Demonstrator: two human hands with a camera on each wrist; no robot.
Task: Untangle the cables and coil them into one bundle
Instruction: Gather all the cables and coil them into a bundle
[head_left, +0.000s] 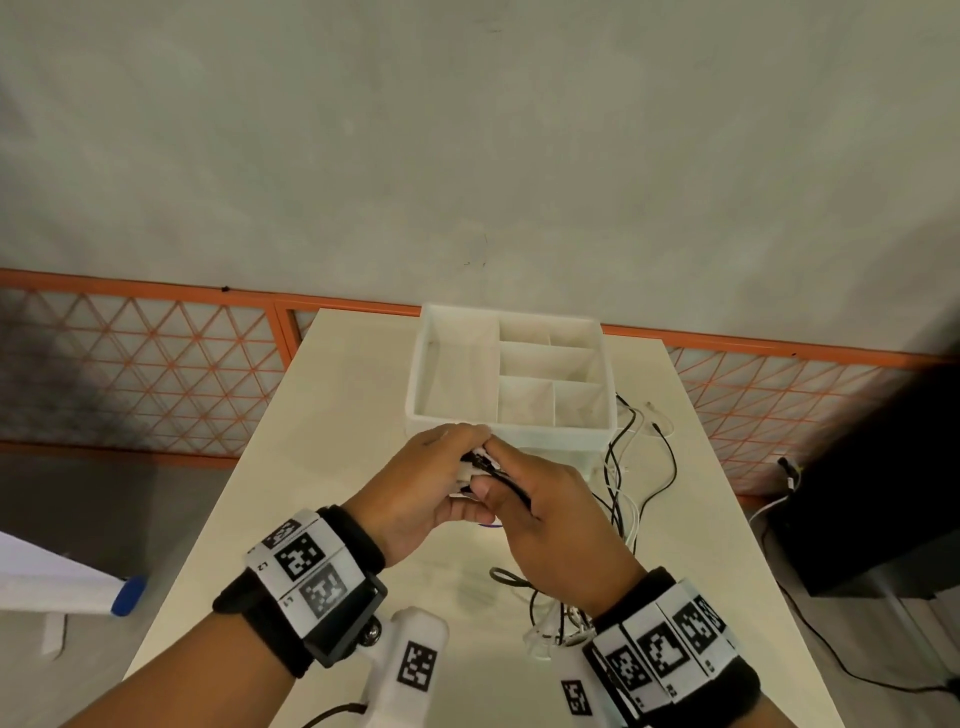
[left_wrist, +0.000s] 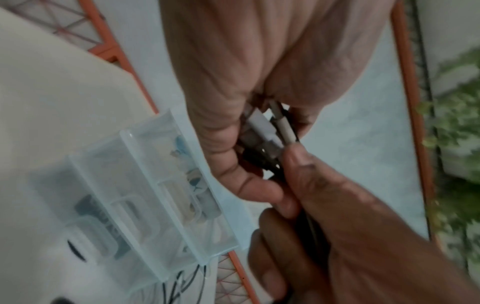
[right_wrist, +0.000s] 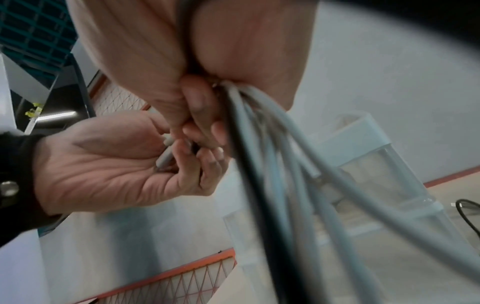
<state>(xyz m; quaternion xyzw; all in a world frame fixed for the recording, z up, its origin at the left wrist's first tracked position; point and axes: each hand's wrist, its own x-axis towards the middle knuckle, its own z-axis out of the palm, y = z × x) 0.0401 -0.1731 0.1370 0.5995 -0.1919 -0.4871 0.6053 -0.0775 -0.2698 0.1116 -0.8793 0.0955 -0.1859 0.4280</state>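
Several black and white cables (head_left: 621, 467) trail over the table to the right of the organizer, and more loops (head_left: 540, 608) lie under my right wrist. Both hands meet above the table's middle. My left hand (head_left: 465, 467) curls its fingers round a cluster of white and black plug ends (left_wrist: 265, 131). My right hand (head_left: 496, 480) pinches the same plugs with its thumb (left_wrist: 298, 162) and grips the cable strands (right_wrist: 262, 148), which hang down from its fist. In the right wrist view a white plug (right_wrist: 166, 154) lies in the left hand (right_wrist: 116, 164).
A white translucent organizer box (head_left: 550, 428) with several compartments stands just behind the hands; it also shows beside the fingers (left_wrist: 155, 185). The cream table (head_left: 322, 441) is narrow, with an orange lattice fence (head_left: 156, 364) behind. A black box (head_left: 857, 493) stands right of the table.
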